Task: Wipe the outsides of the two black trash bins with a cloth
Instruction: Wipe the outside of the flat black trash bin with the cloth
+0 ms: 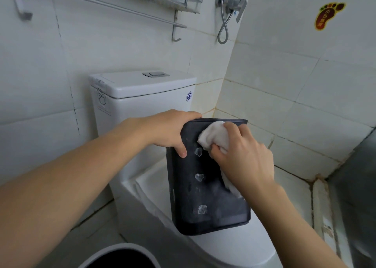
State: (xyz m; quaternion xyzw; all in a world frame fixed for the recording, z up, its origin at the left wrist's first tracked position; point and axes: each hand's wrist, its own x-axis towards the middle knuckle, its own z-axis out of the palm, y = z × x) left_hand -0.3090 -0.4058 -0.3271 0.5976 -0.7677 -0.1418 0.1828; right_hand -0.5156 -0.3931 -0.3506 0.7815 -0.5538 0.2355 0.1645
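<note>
One black trash bin (209, 188) is held at the centre of the frame, above the closed white toilet (142, 97), with pale heart-shaped marks down its near side. Its upper left corner is gripped by the left hand (168, 129), fingers curled over the rim. A white cloth (213, 135) is clutched in the right hand (242, 156) and pressed against the bin's upper side. Part of a grey-rimmed round bin (122, 255) is seen at the bottom edge.
</note>
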